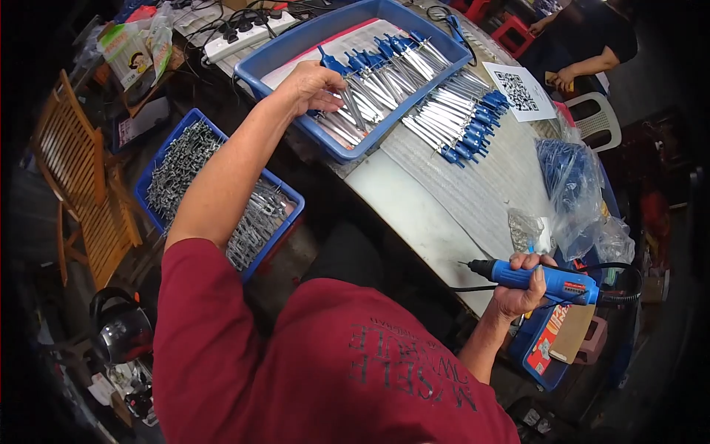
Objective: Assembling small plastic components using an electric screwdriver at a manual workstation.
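My left hand (314,87) reaches over the near left part of a blue plastic tray (255,72), its fingers closed around a spade drill bit (352,109) with a grey shank. Several more spade bits with blue heads and silver shanks (377,90) lie side by side in that tray. On the table beside it is another row of blue-headed spade bits (451,118). Down at the right, my right hand (521,288) grips a blue corded rotary tool (555,285). A thin tip in its black chuck points left, over the table's near edge.
Left of the table stands a blue crate (296,203) of small metal parts, near a wooden folding chair (74,177). A white power strip (248,35) lies behind the tray. Plastic bags (573,192) and a printed sheet (521,92) are rightward. Another person (592,41) is at far right.
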A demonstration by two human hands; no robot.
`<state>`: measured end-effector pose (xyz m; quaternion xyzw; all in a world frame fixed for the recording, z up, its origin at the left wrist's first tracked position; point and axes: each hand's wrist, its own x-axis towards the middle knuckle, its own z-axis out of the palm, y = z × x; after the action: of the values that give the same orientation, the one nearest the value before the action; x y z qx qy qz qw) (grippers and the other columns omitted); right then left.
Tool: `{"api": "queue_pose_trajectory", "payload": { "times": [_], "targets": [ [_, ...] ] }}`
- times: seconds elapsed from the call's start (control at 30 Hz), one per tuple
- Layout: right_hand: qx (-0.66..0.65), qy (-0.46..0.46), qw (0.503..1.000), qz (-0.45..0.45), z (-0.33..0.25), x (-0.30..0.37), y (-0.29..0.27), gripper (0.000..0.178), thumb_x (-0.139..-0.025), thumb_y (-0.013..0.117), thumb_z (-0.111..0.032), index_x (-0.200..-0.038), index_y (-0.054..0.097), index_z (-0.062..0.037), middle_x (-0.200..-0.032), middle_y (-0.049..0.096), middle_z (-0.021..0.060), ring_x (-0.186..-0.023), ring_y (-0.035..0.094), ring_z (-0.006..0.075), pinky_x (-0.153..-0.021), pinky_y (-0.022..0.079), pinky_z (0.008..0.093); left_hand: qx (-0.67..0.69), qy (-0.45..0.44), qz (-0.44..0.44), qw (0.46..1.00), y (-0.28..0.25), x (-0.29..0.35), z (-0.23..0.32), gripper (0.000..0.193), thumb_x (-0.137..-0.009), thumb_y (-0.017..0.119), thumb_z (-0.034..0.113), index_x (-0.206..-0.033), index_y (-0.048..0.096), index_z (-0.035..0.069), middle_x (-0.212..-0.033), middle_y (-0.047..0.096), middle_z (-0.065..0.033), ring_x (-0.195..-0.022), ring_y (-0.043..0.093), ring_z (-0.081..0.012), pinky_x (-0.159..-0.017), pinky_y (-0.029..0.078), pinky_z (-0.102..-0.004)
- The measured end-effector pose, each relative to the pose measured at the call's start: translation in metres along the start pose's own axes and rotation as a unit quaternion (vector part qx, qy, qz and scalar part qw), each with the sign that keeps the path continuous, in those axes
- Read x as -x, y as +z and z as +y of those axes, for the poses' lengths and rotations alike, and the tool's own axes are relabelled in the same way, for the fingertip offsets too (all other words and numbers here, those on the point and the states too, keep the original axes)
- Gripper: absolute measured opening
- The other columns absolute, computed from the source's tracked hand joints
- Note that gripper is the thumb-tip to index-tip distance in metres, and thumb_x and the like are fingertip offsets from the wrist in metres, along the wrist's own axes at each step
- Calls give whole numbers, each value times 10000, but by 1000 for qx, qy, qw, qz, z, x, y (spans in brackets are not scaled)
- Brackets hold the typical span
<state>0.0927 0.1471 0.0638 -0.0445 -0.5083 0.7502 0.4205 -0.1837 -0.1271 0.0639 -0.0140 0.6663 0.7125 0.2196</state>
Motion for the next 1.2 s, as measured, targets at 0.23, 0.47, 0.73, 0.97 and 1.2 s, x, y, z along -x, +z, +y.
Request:
{"api": "queue_pose_trajectory", "payload": {
  "times": [0.23, 0.47, 0.73, 0.97, 1.2],
  "targets": [
    [-17, 10, 1000, -9, 3, 0, -6, 342, -662, 499, -101, -978, 393, -27, -655, 429, 74, -576, 419, 177, -560, 366, 268, -45, -94, -18, 994, -4, -18, -5, 243, -642, 584, 115, -753, 490, -79, -643, 547, -171, -545, 583, -241, -468, 511, -300],
    [-17, 15, 1000, -2, 4, -2, -7, 352, -662, 497, -99, -990, 389, -33, -639, 412, 66, -585, 413, 174, -567, 360, 264, -106, -167, -22, 980, -22, -32, 2, 253, -641, 603, 163, -726, 493, -48, -676, 538, -160, -551, 578, -236, -472, 508, -304],
    [-16, 22, 1000, -4, 4, -2, -7, 341, -666, 500, -101, -984, 398, -33, -641, 410, 63, -583, 410, 171, -567, 361, 264, -188, -112, 61, 974, -27, -33, 6, 202, -633, 621, 143, -733, 517, 2, -581, 526, -96, -445, 542, -165, -398, 487, -253],
    [-27, 24, 999, 0, 7, -3, -11, 335, -666, 496, -94, -982, 403, -30, -660, 424, 69, -588, 412, 166, -565, 365, 266, -263, -60, 18, 963, -36, -30, 11, 137, -627, 638, 118, -659, 542, 27, -533, 511, -58, -450, 521, -137, -390, 464, -270],
    [-25, 22, 999, -2, 9, -3, -10, 338, -661, 501, -94, -979, 408, -27, -665, 428, 73, -588, 413, 165, -559, 368, 265, -548, 20, -37, 835, -52, -37, 6, 246, -607, 676, 177, -737, 582, -10, -542, 537, -87, -447, 511, -140, -431, 407, -288]
  ]
}}
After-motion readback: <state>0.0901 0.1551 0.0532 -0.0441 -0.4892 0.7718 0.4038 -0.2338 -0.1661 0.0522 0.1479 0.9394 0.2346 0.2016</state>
